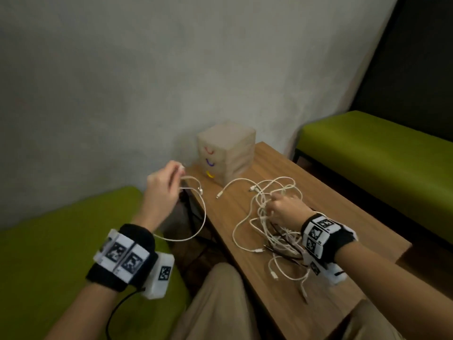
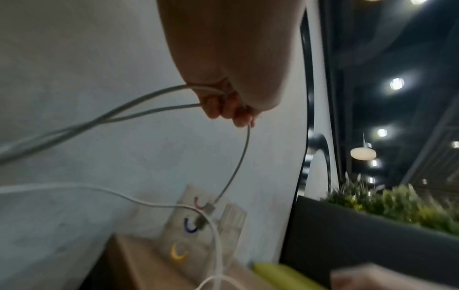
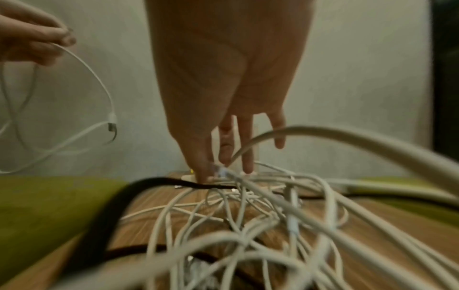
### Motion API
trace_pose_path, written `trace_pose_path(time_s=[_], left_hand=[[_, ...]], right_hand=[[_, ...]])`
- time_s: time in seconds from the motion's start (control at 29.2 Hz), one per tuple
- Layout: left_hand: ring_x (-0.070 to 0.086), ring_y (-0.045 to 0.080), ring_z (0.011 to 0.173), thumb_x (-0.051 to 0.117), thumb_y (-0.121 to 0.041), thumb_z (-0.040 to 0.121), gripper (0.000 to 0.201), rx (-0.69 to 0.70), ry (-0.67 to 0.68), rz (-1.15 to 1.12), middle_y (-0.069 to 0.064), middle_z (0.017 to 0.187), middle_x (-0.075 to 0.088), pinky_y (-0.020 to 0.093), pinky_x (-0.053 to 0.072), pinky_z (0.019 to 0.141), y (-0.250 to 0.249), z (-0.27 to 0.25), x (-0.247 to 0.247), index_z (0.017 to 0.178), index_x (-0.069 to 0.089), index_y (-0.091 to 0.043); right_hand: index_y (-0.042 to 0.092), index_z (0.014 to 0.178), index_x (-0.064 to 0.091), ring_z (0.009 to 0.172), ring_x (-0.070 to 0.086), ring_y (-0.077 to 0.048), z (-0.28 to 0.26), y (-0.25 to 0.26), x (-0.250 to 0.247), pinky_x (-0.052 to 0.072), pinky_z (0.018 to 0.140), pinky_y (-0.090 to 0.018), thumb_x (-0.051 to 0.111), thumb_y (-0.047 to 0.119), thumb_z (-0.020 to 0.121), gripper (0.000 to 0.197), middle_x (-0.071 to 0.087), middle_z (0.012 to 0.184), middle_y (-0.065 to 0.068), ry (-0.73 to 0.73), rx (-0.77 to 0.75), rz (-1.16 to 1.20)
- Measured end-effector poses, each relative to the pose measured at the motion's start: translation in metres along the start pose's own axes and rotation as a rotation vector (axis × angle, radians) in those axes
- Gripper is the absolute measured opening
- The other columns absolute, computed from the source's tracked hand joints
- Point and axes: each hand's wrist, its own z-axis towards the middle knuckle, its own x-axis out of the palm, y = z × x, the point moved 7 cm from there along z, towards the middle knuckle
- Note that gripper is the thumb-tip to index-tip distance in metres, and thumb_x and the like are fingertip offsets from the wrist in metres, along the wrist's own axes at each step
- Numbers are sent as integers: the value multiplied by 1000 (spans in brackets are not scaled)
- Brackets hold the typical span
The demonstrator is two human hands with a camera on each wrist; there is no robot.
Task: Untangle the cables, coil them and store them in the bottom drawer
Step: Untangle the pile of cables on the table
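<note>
White cable (image 1: 196, 231) loops gripped in left hand (image 1: 163, 185); right hand (image 1: 285, 208) pinches the tangle (image 1: 277, 231)

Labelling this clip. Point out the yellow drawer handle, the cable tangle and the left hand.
yellow drawer handle (image 1: 209, 174): head view, curve's middle.
cable tangle (image 1: 263, 231): head view, white strands at its left.
left hand (image 1: 163, 184): head view, back of hand.

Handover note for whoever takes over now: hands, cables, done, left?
Left hand: holds one white cable in loops, off the table's left edge.
Right hand: fingertips in the tangled pile on the table; grip unclear.
Drawer box by the wall, drawers look shut.
Done: one cable freed.
Left: untangle the rest, coil, store in the yellow-handled bottom drawer.
</note>
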Motion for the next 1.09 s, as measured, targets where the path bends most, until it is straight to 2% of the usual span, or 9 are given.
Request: trace_pose_path(time_s=[0.07,0.17,0.34,0.58,0.65,0.79,0.89,0.96,1.09], left_hand=[[51,15,66,47,-11,90,15,-21,113,23,14,68,62,21,29,57,11,-23,5,83,58,-3],[51,11,64,48,-10,91,14,-118,48,-55,1,67,55,16,30,59,32,-49,5,83,58,-4],[45,5,62,47,-5,93,14,-189,42,-108,-5,68,49,19,34,61,29,-71,19,84,57,-2],[51,0,56,46,-11,94,16,-267,75,-222,-6,58,52,9,36,59,34,-78,27,82,56,-7],[56,5,62,45,-13,95,17,-292,195,-213,-3,63,58,18,42,65,37,-75,32,82,55,-11],[57,28,97,39,-23,97,21,-161,497,309,10,99,62,40,39,91,31,-71,48,96,57,-13],[62,14,76,43,-17,96,17,-197,302,-224,7,80,64,27,49,77,4,-60,44,85,56,-13],[65,14,74,45,-13,96,17,-319,205,-492,7,77,66,23,53,77,-2,-55,54,85,57,-10],[68,17,84,53,-14,92,13,-436,57,-609,5,84,69,34,55,81,-10,-45,81,89,65,-9]], right_hand=[[16,113,60,115,48,-26,10,15,-7,34,98,-45,50,20,90,25,51,121,-5,-48,-2,-170],[16,100,65,111,50,-30,25,52,-25,38,90,-41,58,17,82,20,57,111,-9,-166,-85,-117],[8,104,62,101,61,-33,29,82,7,47,79,-34,54,27,85,28,63,107,-17,152,45,17],[5,114,59,113,57,-29,18,78,33,47,89,-37,47,22,91,30,60,122,-13,315,150,-84],[8,120,54,117,56,-27,16,77,35,46,90,-35,50,22,91,32,58,127,-9,337,145,-131],[4,123,52,115,55,-30,14,76,36,45,90,-33,49,22,90,38,57,126,-14,418,114,-112],[3,110,59,101,61,-30,25,71,14,47,79,-32,55,23,85,33,63,109,-16,313,122,99],[8,92,63,76,65,-15,32,67,-14,48,69,-27,61,19,81,16,69,92,-12,138,85,316],[19,68,58,44,54,6,29,67,-67,40,53,-8,62,28,86,22,64,56,3,-216,-23,574]])
